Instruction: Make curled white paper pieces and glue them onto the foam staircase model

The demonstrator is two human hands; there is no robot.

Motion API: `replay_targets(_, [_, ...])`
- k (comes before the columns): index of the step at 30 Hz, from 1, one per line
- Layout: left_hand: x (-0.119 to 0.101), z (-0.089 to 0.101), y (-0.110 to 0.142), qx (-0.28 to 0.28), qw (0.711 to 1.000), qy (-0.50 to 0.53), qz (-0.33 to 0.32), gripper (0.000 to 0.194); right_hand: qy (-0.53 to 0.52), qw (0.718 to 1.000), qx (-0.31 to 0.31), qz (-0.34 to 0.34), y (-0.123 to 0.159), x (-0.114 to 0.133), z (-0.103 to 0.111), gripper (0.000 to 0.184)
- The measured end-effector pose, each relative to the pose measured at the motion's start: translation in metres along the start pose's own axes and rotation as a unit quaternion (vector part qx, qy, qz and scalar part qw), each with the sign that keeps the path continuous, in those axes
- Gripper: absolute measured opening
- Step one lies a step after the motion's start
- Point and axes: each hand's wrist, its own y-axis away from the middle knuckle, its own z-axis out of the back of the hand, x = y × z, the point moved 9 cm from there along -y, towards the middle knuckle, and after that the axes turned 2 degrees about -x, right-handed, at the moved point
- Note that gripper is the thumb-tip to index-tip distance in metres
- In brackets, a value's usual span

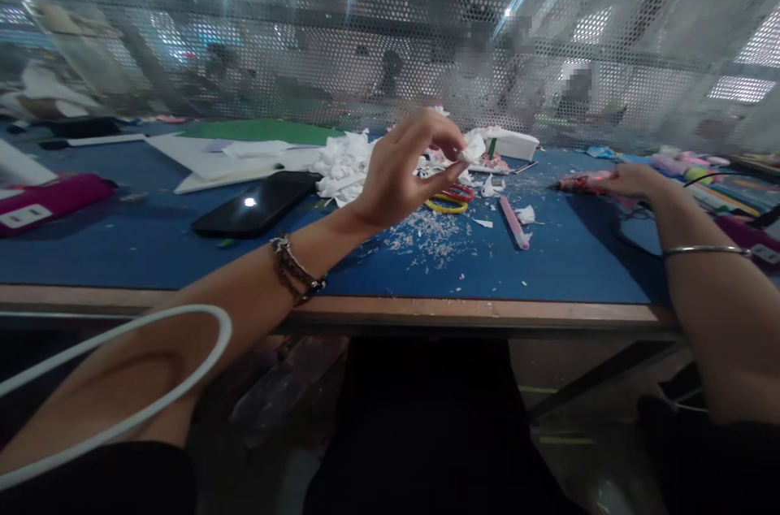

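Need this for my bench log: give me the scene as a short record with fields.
Left hand: pinching a small white piece at its fingertips
Right hand: gripping a reddish tool with a dark tip; exact type unclear
Surface: blue tabletop
Left of left hand: crumpled white scraps, then a black phone
Between hands: pink stick, lying on the tabletop
Loose debris: white shavings

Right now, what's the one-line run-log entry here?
left hand: pinching white scrap | right hand: at dark-tipped reddish item, grip unclear | blue table: pink stick, pale shavings
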Motion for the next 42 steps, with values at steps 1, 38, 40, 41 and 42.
replay_targets(1, [0.006,-0.001,0.002,-0.006,0.999,0.009,0.036,0.015,-0.002,0.999,-0.049,-0.002,-0.002,0.007,0.014,0.03])
replay_targets(38, [0.019,-0.032,0.02,0.032,0.972,0.128,0.195,0.032,-0.216,0.806,-0.294,0.467,0.176,0.236,0.088,0.012])
replay_targets(40, [0.019,-0.033,0.021,0.034,0.971,0.133,0.198,0.033,-0.21,0.804,-0.298,0.469,0.176,0.236,0.089,0.013])
replay_targets(41, [0.019,-0.033,0.021,0.037,0.97,0.135,0.199,0.033,-0.208,0.804,-0.3,0.47,0.176,0.236,0.089,0.013])
replay_targets(42, [0.018,-0.033,0.02,0.04,0.969,0.137,0.199,0.033,-0.206,0.804,-0.301,0.47,0.176,0.236,0.089,0.013])
